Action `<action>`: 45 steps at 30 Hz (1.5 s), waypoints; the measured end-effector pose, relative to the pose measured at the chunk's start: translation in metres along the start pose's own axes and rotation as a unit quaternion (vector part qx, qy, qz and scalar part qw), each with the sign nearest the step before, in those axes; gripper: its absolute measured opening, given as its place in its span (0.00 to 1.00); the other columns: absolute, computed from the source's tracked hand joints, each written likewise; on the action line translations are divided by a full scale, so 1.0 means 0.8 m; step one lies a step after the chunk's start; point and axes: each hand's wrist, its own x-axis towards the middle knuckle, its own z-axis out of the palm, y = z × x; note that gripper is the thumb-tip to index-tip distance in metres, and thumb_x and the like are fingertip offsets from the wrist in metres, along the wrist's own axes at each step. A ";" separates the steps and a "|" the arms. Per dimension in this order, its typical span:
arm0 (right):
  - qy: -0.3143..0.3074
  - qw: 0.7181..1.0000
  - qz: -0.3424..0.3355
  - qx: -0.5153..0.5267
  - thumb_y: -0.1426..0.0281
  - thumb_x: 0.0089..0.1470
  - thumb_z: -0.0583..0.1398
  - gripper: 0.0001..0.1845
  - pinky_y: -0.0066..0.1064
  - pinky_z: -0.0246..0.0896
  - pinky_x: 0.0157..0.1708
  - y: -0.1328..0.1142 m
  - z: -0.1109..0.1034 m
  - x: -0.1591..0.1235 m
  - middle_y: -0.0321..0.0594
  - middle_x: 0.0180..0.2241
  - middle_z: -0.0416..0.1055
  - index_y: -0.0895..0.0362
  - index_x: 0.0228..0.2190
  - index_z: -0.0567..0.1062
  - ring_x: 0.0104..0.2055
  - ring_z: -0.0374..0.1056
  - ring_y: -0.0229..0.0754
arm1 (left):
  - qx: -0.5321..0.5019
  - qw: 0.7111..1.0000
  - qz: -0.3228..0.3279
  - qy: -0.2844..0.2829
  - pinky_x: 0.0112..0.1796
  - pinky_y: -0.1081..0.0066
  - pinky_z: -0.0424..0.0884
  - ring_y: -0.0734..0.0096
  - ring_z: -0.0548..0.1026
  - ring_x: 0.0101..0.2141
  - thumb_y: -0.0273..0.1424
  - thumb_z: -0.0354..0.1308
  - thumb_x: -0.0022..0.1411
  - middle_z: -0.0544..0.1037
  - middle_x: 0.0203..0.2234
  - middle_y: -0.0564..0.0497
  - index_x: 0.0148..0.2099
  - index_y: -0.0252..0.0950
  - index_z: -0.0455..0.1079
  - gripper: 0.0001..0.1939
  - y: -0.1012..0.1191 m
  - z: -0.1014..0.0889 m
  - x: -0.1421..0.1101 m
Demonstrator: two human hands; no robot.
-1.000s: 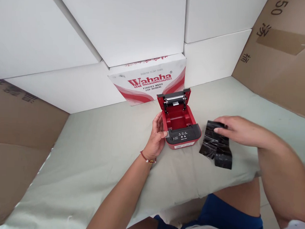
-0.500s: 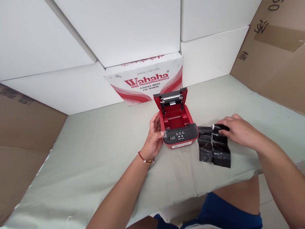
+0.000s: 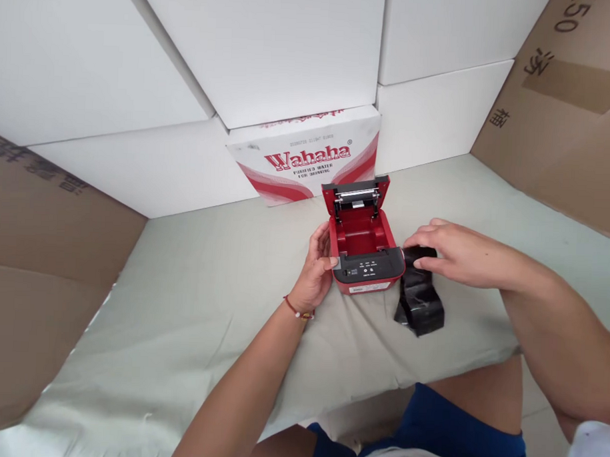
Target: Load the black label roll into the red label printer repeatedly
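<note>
A small red and black label printer (image 3: 367, 284) sits on the cloth with its lid (image 3: 357, 195) raised and its red inner bay bare. My left hand (image 3: 314, 274) grips the printer's left side, thumb on the front top corner and fingers along the wall. Just right of the printer, my right hand (image 3: 457, 254) pinches the top of a roll of glossy black film (image 3: 422, 302). A loose length of the film hangs from the roll down onto the cloth. The roll's near end is close to the printer's right front corner; I cannot tell whether they touch.
Behind the printer stands a Wahaha water carton (image 3: 312, 163) against stacked white boxes (image 3: 271, 54). Brown cardboard boxes flank the table at left (image 3: 48, 266) and right (image 3: 568, 131). A pale green cloth (image 3: 208, 265) covers the table, its front edge above my lap.
My right hand has moved left with the black film roll, up close to the printer. The film, spread in two strips before, is now bunched together. My left hand keeps its grip.
</note>
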 end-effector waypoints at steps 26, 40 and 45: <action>0.009 0.985 0.027 -0.171 0.73 0.64 0.61 0.18 0.38 0.67 0.39 -0.077 0.017 0.135 0.52 0.48 0.84 0.54 0.53 0.82 0.49 0.80 0.57 | 0.540 0.731 0.416 0.027 0.61 0.52 0.70 0.54 0.73 0.59 0.30 0.56 0.72 0.78 0.52 0.42 0.63 0.40 0.72 0.19 0.015 0.044 -0.067; 0.036 0.995 -0.072 -0.062 0.69 0.65 0.63 0.14 0.35 0.68 0.46 -0.082 0.004 0.112 0.46 0.48 0.85 0.56 0.50 0.83 0.49 0.79 0.51 | 0.649 0.575 0.497 0.001 0.47 0.60 0.63 0.64 0.83 0.42 0.19 0.63 0.65 0.88 0.40 0.48 0.53 0.35 0.79 0.16 0.026 0.062 -0.075; 0.258 0.961 -0.094 0.040 0.65 0.72 0.55 0.18 0.39 0.70 0.50 -0.086 -0.027 0.081 0.42 0.48 0.84 0.54 0.49 0.84 0.48 0.78 0.49 | 0.666 0.566 0.485 -0.001 0.44 0.59 0.62 0.61 0.79 0.42 0.22 0.63 0.65 0.87 0.42 0.47 0.56 0.39 0.79 0.18 0.023 0.060 -0.076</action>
